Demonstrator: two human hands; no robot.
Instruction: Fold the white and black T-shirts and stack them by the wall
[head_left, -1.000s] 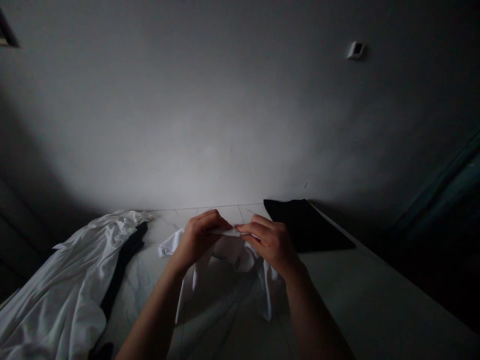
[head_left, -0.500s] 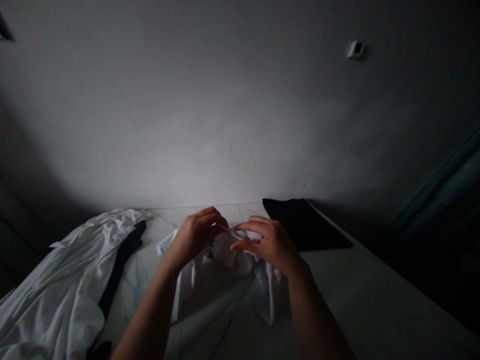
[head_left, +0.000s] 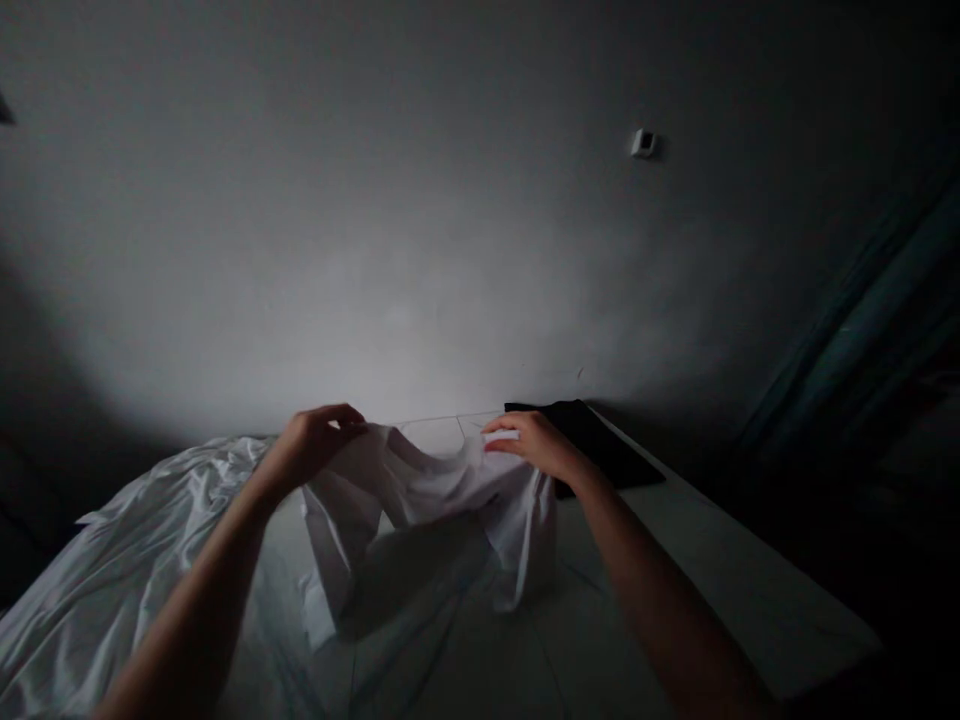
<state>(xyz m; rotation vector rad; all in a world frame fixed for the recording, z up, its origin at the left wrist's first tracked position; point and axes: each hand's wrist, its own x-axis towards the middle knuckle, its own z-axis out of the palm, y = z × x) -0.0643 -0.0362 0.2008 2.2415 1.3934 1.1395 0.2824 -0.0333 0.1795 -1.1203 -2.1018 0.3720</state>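
A white garment (head_left: 435,490), which looks like a shirt, hangs between my two hands above the marble-patterned surface (head_left: 427,650). My left hand (head_left: 319,440) pinches its upper left edge, fingers closed. At its upper right, my right hand (head_left: 529,440) grips the cloth between thumb and fingers. The middle of the fabric sags between them, and two loose parts, perhaps sleeves, droop down on either side. Dim light hides the garment's finer details.
Crumpled white cloth (head_left: 150,560) covers the left side of the surface. A flat, dark folded cloth (head_left: 607,450) lies at the back right, near the wall (head_left: 420,250). A small white device (head_left: 643,143) is fixed on that wall. Teal fabric (head_left: 847,330) hangs at the right.
My hands have moved apart, the left one shifting farther left. The white garment, bunched between them before, is now spread wider. The camera view has shifted slightly.
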